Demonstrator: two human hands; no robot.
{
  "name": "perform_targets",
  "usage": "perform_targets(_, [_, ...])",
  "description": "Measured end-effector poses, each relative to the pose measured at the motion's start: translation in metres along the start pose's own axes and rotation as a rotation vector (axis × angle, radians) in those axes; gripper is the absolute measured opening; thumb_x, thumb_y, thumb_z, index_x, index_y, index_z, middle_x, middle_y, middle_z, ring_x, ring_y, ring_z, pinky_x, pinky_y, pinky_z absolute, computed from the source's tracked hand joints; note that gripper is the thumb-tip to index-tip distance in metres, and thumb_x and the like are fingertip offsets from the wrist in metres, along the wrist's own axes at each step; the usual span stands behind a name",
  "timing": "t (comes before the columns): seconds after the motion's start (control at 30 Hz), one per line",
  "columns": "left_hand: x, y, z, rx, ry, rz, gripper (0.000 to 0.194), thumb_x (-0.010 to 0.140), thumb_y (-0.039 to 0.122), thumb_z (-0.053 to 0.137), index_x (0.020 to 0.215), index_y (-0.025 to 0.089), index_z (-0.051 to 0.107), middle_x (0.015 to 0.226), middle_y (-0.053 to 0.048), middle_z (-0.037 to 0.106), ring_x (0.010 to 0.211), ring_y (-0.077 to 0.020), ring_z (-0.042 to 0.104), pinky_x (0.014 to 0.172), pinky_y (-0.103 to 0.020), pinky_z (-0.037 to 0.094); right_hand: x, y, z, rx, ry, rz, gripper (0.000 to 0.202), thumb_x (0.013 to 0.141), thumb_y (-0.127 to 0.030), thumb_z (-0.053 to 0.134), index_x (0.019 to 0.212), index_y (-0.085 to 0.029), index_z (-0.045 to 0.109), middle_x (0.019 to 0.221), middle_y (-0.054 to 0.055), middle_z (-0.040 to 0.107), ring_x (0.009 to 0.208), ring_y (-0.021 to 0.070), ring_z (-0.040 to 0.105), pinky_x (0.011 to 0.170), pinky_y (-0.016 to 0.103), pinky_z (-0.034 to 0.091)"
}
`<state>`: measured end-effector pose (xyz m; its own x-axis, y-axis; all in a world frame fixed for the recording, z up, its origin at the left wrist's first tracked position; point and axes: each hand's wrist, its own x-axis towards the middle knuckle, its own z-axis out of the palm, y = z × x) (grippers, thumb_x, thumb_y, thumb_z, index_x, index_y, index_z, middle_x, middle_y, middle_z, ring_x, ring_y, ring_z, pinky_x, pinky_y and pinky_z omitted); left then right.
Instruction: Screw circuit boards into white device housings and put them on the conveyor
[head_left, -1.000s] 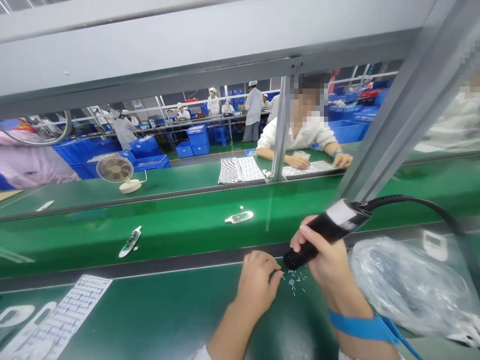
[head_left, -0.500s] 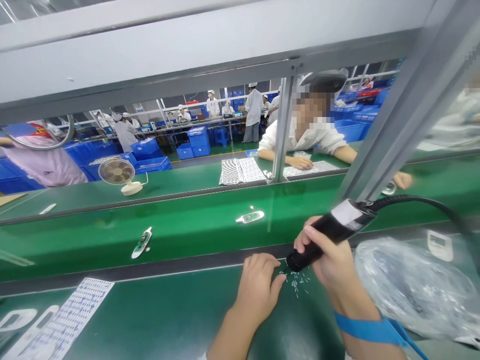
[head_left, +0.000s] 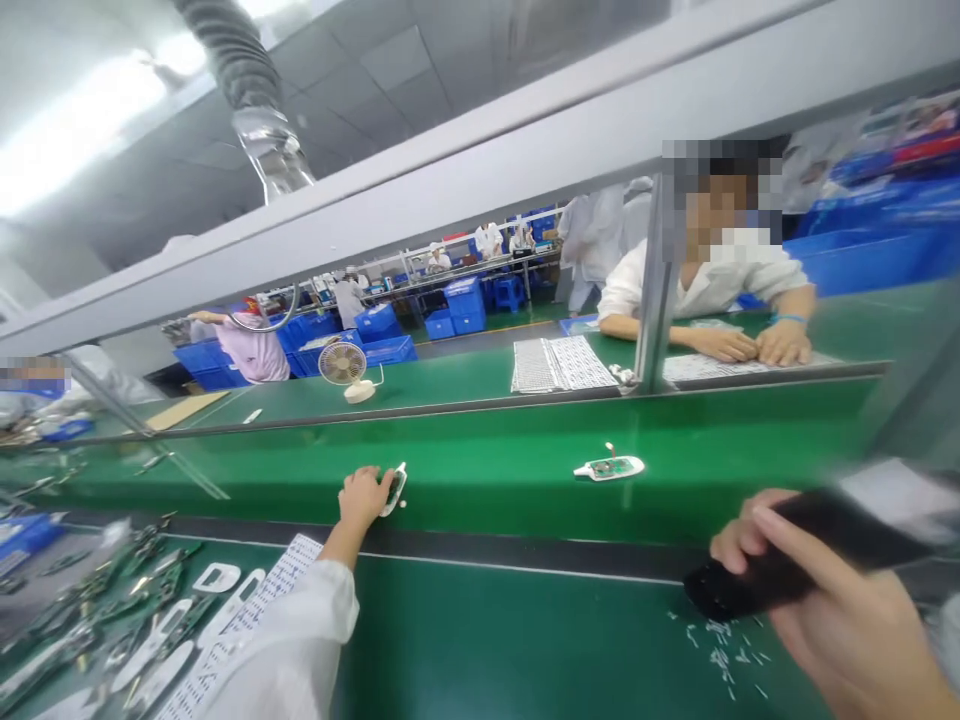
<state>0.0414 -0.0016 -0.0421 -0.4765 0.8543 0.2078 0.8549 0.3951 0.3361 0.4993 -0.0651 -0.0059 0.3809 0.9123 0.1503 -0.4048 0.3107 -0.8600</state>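
My left hand reaches out to the green belt, its fingers bent over the near side of a narrow white casing with a green circuit board. A small part on a lead lies beside that casing. In my right hand is a black cylindrical corded tool, held tilted with its dark round end low over the bench. Below this end lie several thin white slivers, too small to make out well. Farther right on the belt rests a second white casing with a circuit board.
At the left are a printed white sheet, white casing parts and a heap of green boards. Beyond the belt stand a small fan and stacked printed sheets. A co-worker's hands rest there behind a metal post.
My left hand has left the slivers and moved left to the casing on the belt. The tool stays in my right hand near the slivers. The view has turned left.
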Motion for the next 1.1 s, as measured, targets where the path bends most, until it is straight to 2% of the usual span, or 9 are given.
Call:
perform_targets(0.2, [0.008,0.012,0.015,-0.158,-0.175,0.022,0.015,0.084,0.034,0.064,0.076,0.021,0.065,0.072,-0.005,0.069,0.074,-0.0271,0.068,0.066,-0.032,0.049,-0.002,0.005,-0.004,0.017,-0.027,0.010,0.034,0.061,-0.040,0.089,0.072,-0.023,0.062,0.056,-0.001,0.051,0.045,0.0165,0.053,0.045,0.031,0.046])
perform_targets(0.33, [-0.006,0.044,0.019,-0.320,-0.168,0.066,0.011,0.080,0.027,0.066,0.086,0.021,0.058,0.078,-0.001,0.068,0.070,-0.0216,0.067,0.063,-0.027,0.047,-0.002,0.009,-0.010,0.019,-0.064,-0.008,0.032,0.068,-0.037,0.086,0.077,-0.021,0.060,0.059,-0.002,0.053,0.047,0.0156,0.055,0.049,0.028,0.048])
perform_targets(0.43, [-0.048,0.074,0.029,-0.487,-0.168,0.092,0.025,0.083,0.031,0.063,0.104,0.021,0.054,0.087,-0.001,0.068,0.075,-0.0190,0.068,0.069,-0.027,0.050,-0.002,0.008,-0.008,0.023,-0.074,-0.030,0.031,0.069,-0.037,0.086,0.078,-0.021,0.061,0.058,-0.002,0.053,0.047,0.0157,0.055,0.049,0.029,0.048])
perform_targets(0.57, [-0.147,0.110,0.056,-1.009,-0.330,0.058,0.040,0.085,0.041,0.061,0.118,0.022,0.050,0.086,0.000,0.062,0.073,-0.0182,0.066,0.063,-0.027,0.051,-0.008,0.001,0.005,0.023,-0.096,-0.081,0.027,0.069,-0.033,0.085,0.078,-0.021,0.062,0.057,-0.002,0.054,0.046,0.0157,0.055,0.049,0.028,0.048])
perform_targets(0.67, [-0.206,0.125,0.063,-0.906,-0.419,0.137,0.023,0.088,0.036,0.059,0.106,0.021,0.058,0.086,-0.001,0.060,0.071,-0.0175,0.062,0.064,-0.029,0.048,-0.016,-0.004,0.018,0.008,-0.136,-0.142,0.024,0.071,-0.031,0.084,0.077,-0.021,0.063,0.055,-0.002,0.055,0.045,0.0158,0.055,0.048,0.028,0.048])
perform_targets(0.73, [-0.224,0.129,0.058,-0.747,-0.391,0.285,0.012,0.091,0.030,0.056,0.092,0.021,0.063,0.087,-0.004,0.062,0.079,-0.0200,0.061,0.071,-0.032,0.047,-0.023,-0.003,0.027,-0.022,-0.189,-0.167,0.022,0.074,-0.030,0.082,0.079,-0.021,0.063,0.054,-0.002,0.055,0.045,0.0159,0.056,0.048,0.028,0.048])
perform_targets(0.8, [-0.227,0.130,0.053,-0.633,-0.325,0.421,0.015,0.093,0.026,0.052,0.086,0.020,0.064,0.090,-0.006,0.063,0.088,-0.0237,0.060,0.078,-0.037,0.046,-0.029,0.001,0.033,-0.074,-0.246,-0.168,0.020,0.077,-0.030,0.080,0.082,-0.021,0.062,0.054,-0.002,0.057,0.045,0.0160,0.056,0.049,0.028,0.048])
perform_targets(0.9, [-0.223,0.131,0.051,-0.566,-0.265,0.549,0.014,0.094,0.024,0.056,0.103,0.021,0.066,0.100,-0.008,0.065,0.096,-0.0265,0.059,0.083,-0.040,0.045,-0.038,0.009,0.038,-0.159,-0.319,-0.135,0.019,0.082,-0.030,0.077,0.086,-0.022,0.061,0.054,-0.002,0.059,0.048,0.0161,0.057,0.051,0.028,0.048])
perform_targets(1.1, [-0.224,0.134,0.057,-0.551,-0.360,0.706,0.011,0.087,0.020,0.071,0.098,0.020,0.067,0.094,-0.005,0.064,0.088,-0.0230,0.058,0.079,-0.037,0.045,-0.049,0.016,0.043,-0.215,-0.375,-0.096,0.019,0.085,-0.031,0.075,0.089,-0.022,0.059,0.057,-0.002,0.059,0.052,0.0166,0.059,0.055,0.030,0.048])
